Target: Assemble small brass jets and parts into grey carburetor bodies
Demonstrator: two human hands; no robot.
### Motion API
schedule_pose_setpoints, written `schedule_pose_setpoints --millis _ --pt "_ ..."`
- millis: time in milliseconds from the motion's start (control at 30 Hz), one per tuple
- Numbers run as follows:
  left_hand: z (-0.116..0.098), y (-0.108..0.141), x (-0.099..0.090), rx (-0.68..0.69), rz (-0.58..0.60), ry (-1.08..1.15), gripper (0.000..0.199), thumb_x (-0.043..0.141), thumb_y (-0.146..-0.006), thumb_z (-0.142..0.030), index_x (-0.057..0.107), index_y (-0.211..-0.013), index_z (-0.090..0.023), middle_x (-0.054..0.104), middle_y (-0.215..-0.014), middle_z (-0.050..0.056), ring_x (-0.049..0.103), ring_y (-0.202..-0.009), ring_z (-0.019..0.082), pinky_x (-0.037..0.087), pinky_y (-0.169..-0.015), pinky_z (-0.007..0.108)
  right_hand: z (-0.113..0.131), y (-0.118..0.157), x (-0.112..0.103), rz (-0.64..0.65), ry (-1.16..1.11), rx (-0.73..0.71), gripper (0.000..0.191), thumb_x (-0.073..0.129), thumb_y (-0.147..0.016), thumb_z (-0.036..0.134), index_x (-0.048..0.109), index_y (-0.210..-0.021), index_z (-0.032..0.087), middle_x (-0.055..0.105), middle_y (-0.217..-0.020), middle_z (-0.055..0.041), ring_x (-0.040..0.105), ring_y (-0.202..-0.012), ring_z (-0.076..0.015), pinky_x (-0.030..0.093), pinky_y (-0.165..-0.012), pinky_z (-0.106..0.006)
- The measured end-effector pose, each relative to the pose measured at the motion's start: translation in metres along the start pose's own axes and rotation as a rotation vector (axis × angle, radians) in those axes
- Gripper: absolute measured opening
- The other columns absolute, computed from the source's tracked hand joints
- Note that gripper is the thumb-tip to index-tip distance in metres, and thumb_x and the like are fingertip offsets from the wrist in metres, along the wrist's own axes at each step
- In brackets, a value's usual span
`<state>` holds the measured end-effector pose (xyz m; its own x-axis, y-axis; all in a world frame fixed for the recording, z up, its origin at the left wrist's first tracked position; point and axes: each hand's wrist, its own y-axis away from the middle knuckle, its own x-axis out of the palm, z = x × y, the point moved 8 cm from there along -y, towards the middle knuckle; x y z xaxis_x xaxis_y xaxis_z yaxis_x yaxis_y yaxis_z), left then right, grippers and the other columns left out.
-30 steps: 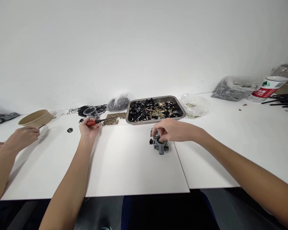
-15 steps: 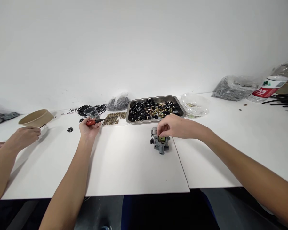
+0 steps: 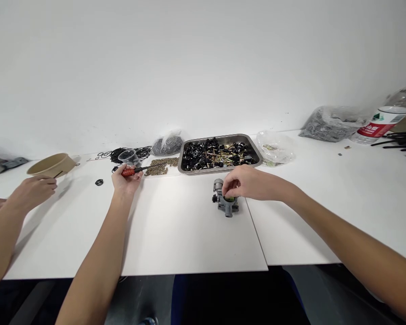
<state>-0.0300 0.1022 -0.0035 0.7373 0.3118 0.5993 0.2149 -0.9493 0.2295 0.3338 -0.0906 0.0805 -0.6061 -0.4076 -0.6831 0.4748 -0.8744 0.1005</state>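
My left hand (image 3: 126, 178) is closed around the red handle of a screwdriver (image 3: 128, 172), whose dark shaft points right over small brass-coloured parts (image 3: 161, 166). On the table before me stands a grey metal carburetor (image 3: 228, 208) with a black fitting on its left side. My right hand (image 3: 238, 180) reaches over it from the right, fingertips pinched together at its round opening. A yellow-green plate (image 3: 229, 198) shows in that opening, partly covered by the fingers. Whether the fingertips hold anything is hidden.
Behind the carburetor lies a metal tray (image 3: 219, 170) of black and brass-coloured parts, flanked by plastic bags (image 3: 276, 149). Black rings (image 3: 99, 182) and a clear cup (image 3: 129, 158) lie left. A co-worker's hand (image 3: 34, 192) is beside a tan bowl (image 3: 52, 165). A bottle (image 3: 380, 124) stands far right.
My right hand has sunk slightly into the carburetor's opening, and its fingers now cover more of the yellow-green plate. My left hand keeps its place with the screwdriver.
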Motion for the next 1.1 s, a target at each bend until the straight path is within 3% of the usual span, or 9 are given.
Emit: schedule_pose_setpoints --millis 200,467,833,1100 --pt "0.001 0.000 0.000 0.037 0.008 -0.004 0.015 0.051 -0.075 -0.013 0.038 -0.071 -0.020 0.048 -0.058 0.000 0.033 -0.042 0.009 0.037 -0.042 0.025 -0.006 0.001 0.000 -0.026 -0.079 0.032 0.016 0.063 -0.082 0.025 0.071 -0.096 0.021 0.071 -0.088 -0.0034 0.063 -0.079 -0.0159 0.043 -0.065 -0.027" --pt "0.001 0.000 0.000 0.077 0.031 -0.033 0.021 0.058 -0.073 -0.018 0.038 -0.068 -0.020 0.049 -0.061 -0.001 0.030 -0.038 0.007 0.038 -0.043 0.024 -0.010 0.001 0.003 -0.016 -0.089 0.044 0.013 0.063 -0.083 0.026 0.068 -0.094 0.020 0.070 -0.087 -0.0032 0.063 -0.076 -0.0155 0.043 -0.064 -0.027" --pt "-0.001 0.004 0.001 0.080 0.026 -0.022 0.018 0.050 -0.080 -0.013 0.034 -0.074 -0.020 0.049 -0.061 0.000 0.026 -0.043 0.007 0.035 -0.048 0.026 -0.006 -0.002 0.003 0.001 0.075 0.103 0.027 0.058 -0.078 0.017 0.067 -0.103 0.023 0.064 -0.082 -0.0035 0.058 -0.079 -0.0192 0.039 -0.064 -0.029" --pt "-0.001 0.008 0.004 0.071 0.030 -0.007 0.016 0.046 -0.082 -0.012 0.034 -0.074 -0.019 0.046 -0.059 0.000 0.026 -0.045 0.009 0.031 -0.050 0.027 0.007 -0.010 0.003 -0.013 0.299 0.044 0.032 0.053 -0.076 0.007 0.067 -0.101 0.021 0.063 -0.097 -0.0079 0.055 -0.096 -0.0239 0.034 -0.068 -0.031"
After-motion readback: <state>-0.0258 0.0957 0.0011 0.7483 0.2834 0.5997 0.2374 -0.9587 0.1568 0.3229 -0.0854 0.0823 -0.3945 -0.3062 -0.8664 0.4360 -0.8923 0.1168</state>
